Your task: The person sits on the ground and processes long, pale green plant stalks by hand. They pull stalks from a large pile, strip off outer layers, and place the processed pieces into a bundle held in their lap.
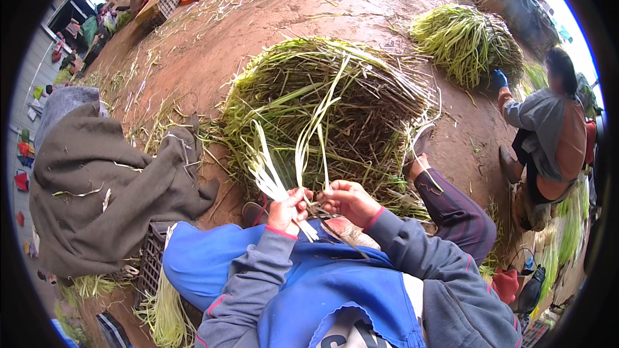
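Note:
My left hand grips a small bunch of pale chive-like stalks, their whitish ends poking out below the fist. Longer yellow-green leaves rise from between my two hands across the heap behind. Close beside it, the thumb and fingers of my right hand pinch the base of one leafy stalk. A brown, withered strip hangs beneath the fingers. Just beyond my hands lies a large heap of green stalks, with brown, dried ends on its near side. A blue apron covers my lap.
Dark cloth drapes a mound at left, beside a plastic crate and pale leaves. At right, a seated person with a blue glove reaches to another green heap. Plant scraps litter the earthen floor.

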`<state>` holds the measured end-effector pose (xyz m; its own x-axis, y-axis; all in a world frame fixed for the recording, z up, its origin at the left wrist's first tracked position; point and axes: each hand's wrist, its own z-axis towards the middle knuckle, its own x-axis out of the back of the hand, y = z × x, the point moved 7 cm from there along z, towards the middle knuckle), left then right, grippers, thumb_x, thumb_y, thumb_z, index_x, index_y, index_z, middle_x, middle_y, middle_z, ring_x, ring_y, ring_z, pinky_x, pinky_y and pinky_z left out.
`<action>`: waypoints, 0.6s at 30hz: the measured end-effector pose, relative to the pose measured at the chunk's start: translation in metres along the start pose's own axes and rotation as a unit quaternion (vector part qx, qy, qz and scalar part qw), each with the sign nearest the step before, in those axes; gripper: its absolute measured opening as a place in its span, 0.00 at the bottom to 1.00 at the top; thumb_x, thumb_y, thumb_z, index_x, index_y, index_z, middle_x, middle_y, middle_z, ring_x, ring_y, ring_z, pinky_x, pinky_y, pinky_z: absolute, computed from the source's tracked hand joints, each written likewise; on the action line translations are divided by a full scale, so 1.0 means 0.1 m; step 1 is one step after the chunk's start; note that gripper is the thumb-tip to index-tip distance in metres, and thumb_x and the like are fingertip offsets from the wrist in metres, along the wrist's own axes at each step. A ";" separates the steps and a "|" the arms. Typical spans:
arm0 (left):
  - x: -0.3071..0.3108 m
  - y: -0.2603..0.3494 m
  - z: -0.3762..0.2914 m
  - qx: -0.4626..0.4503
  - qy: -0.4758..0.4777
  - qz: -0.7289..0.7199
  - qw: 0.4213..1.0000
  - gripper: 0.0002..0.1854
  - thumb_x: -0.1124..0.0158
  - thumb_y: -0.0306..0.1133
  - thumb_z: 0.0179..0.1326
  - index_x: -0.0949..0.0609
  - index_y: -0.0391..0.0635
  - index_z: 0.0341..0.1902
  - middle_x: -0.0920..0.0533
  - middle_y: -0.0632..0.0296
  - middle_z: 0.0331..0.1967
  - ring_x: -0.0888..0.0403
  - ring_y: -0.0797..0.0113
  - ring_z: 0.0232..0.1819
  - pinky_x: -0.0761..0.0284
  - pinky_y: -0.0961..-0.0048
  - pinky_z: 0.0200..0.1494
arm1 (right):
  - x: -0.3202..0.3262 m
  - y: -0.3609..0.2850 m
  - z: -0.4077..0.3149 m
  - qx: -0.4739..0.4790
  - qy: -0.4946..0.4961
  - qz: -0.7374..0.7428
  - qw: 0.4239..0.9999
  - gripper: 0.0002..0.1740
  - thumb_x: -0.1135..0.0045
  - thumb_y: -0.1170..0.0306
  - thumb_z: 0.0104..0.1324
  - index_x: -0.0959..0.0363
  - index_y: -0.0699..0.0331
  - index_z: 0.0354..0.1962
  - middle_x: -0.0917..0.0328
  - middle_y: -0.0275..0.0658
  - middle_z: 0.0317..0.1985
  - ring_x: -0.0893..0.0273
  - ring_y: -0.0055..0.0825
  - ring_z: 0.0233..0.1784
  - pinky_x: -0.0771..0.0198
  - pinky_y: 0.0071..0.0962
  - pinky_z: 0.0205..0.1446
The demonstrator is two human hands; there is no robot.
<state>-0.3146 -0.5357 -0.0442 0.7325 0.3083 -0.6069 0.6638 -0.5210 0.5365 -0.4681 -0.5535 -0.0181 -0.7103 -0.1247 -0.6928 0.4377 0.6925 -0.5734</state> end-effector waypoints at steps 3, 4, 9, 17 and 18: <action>0.11 0.14 0.05 -0.008 0.012 -0.059 0.998 0.06 0.44 0.29 0.67 0.22 0.40 0.39 0.19 0.59 0.31 0.28 0.80 0.22 0.34 0.81 0.17 | 0.24 0.04 -0.25 -0.021 -0.088 -0.185 0.979 0.08 0.42 0.68 0.65 0.26 0.65 0.32 0.19 0.37 0.29 0.22 0.23 0.30 0.25 0.24 0.40; 0.14 0.20 0.06 -0.016 0.023 -0.053 0.998 0.06 0.44 0.30 0.68 0.22 0.40 0.39 0.19 0.59 0.31 0.27 0.80 0.23 0.34 0.82 0.16 | 0.44 0.12 -0.34 -0.070 -0.069 -0.250 0.963 0.10 0.41 0.67 0.64 0.25 0.65 0.30 0.20 0.37 0.28 0.22 0.23 0.31 0.25 0.25 0.39; 0.13 0.44 -0.01 -0.095 0.074 0.011 0.993 0.07 0.43 0.31 0.67 0.22 0.40 0.41 0.19 0.60 0.33 0.29 0.81 0.23 0.37 0.84 0.17 | 1.56 0.24 -0.82 -0.264 -0.018 -0.847 0.462 0.11 0.42 0.65 0.54 0.20 0.64 0.29 0.18 0.46 0.31 0.17 0.39 0.38 0.22 0.36 0.40; -0.10 0.24 -0.02 -0.056 0.023 0.065 0.996 0.08 0.44 0.32 0.68 0.21 0.40 0.41 0.18 0.59 0.31 0.28 0.82 0.18 0.36 0.83 0.15 | 0.69 -0.27 -0.12 0.090 0.067 -0.719 0.686 0.14 0.46 0.62 0.58 0.22 0.64 0.35 0.20 0.51 0.34 0.21 0.48 0.36 0.25 0.41 0.40; -0.10 0.20 -0.01 -0.042 0.018 0.065 0.997 0.08 0.44 0.33 0.68 0.21 0.40 0.41 0.18 0.59 0.32 0.28 0.82 0.18 0.36 0.83 0.15 | 0.48 -0.33 0.01 0.146 0.063 -0.650 0.743 0.18 0.44 0.60 0.61 0.22 0.67 0.39 0.19 0.48 0.33 0.20 0.40 0.34 0.25 0.35 0.39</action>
<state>-0.3091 -0.5480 -0.0265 0.8176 0.2719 -0.5075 0.5714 -0.4909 0.6576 -0.5159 -0.5829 -0.0333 -0.6757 -0.4732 0.5653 -0.5754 -0.1409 -0.8056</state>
